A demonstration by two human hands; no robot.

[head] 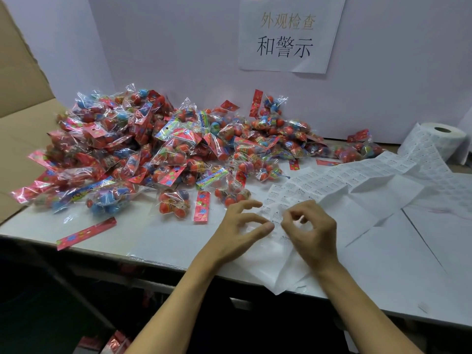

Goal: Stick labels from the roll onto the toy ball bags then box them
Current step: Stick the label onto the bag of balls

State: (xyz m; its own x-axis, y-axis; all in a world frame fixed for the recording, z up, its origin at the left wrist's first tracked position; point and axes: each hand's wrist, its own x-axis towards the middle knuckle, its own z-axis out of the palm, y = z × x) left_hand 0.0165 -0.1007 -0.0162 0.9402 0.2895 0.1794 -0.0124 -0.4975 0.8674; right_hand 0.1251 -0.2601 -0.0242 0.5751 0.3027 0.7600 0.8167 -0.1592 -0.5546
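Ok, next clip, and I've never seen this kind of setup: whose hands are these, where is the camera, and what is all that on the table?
There is no machine here. A person wears a wide-angle camera on the head, so this single view looks forward and down at their own two bare hands. The left hand and right hand work at the near end of a long label sheet, fingers curled as if picking at one label; whether a label is actually pinched is too small to tell. The sheet unwinds from the label roll at far right. A big pile of toy ball bags covers the white table. A cardboard box stands at left, and a paper sign hangs behind.
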